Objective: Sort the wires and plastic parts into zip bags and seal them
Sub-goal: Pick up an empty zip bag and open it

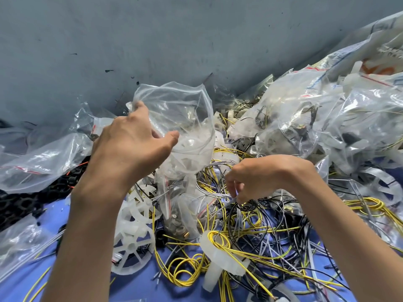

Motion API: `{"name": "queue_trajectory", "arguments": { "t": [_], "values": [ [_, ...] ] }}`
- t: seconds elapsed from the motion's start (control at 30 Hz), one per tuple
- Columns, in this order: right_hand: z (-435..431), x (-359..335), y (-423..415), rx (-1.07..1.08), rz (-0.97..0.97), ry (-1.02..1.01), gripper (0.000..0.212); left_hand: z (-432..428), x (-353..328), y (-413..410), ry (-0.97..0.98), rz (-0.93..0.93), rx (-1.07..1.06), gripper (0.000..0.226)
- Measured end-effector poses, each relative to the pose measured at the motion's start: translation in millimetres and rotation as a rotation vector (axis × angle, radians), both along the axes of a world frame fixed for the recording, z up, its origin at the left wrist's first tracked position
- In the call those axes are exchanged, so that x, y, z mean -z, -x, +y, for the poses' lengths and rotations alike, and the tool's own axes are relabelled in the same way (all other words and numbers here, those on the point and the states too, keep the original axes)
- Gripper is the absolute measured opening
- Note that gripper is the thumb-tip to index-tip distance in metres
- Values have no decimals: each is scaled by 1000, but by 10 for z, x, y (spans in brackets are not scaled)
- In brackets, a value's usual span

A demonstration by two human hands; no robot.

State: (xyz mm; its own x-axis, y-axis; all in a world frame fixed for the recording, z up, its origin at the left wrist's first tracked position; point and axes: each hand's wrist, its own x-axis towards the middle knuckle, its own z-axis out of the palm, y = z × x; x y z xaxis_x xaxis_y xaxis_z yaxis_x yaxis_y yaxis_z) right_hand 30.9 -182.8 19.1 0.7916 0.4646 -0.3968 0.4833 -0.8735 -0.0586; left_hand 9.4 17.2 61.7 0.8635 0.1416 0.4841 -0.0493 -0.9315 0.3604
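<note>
Filling one bag is the step we judge to be in hand. Our left hand point(130, 140), its grip clenched on the rim of an open zip bag point(181, 110), holds it up at about 11 o'clock of the view, with white plastic parts inside. At 4 o'clock from the bag our right hand point(259, 177) pinches a few grey wires point(226, 198) in the tangle on the blue counter point(135, 286). Next, we think, these strands must be drawn free of the yellow wires point(192, 267) knotted about them, and perhaps kept for another bag, since this one carries plastic. Counted: two hands, one bag held, at least two white spoked wheels point(130, 243) at 7 o'clock, several stuffed bags point(305, 118) at 2 o'clock whose number we cannot fix, and loose wires too many to count
</note>
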Motion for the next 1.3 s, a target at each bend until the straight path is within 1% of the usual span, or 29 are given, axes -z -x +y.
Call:
{"name": "queue_trajectory", "arguments": {
  "t": [0.13,0.23,0.33,0.4,0.47,0.6,0.73,0.8,0.87,0.97,1.1,1.17,1.2,1.27,1.3],
  "values": [
    [-9,-54,-17,3,29,-60,32,-25,-8,-10,-20,27,22,82],
    [-117,-127,13,25,24,-154,41,-81,12,-23,-10,57,72,83],
    [-193,-191,21,55,-55,-339,40,-104,20,-28,-4,70,103,83],
    [-211,-227,13,38,-156,-451,36,-108,14,-28,-13,74,112,83],
    [-213,-263,3,3,-251,-519,30,-109,11,-20,-11,70,116,83],
    [-233,-311,-33,-2,-329,-613,20,-95,2,16,3,49,107,81],
    [-257,-270,-77,71,-394,-554,22,-70,-15,21,19,70,113,79],
    [-251,-244,-78,92,-409,-452,29,-59,-17,6,19,79,114,79],
    [-229,-218,-66,69,-377,-340,38,-62,-18,-10,6,96,109,80],
    [-188,-169,-50,17,-327,-298,44,-78,-18,-17,-11,116,105,80],
    [-161,-128,-65,-6,-370,-271,34,-79,-33,-7,-7,102,103,76],
    [-139,-129,-61,-18,-390,-292,17,-72,-32,-1,-4,104,102,76],
    [-129,-125,-57,-19,-372,-312,8,-71,-33,1,-2,109,105,75],
    [-111,-100,-51,2,-277,-292,10,-67,-35,3,-1,117,105,74],
    [-102,-75,-52,17,-213,-245,6,-67,-36,8,-2,117,107,73]
  ]
}}
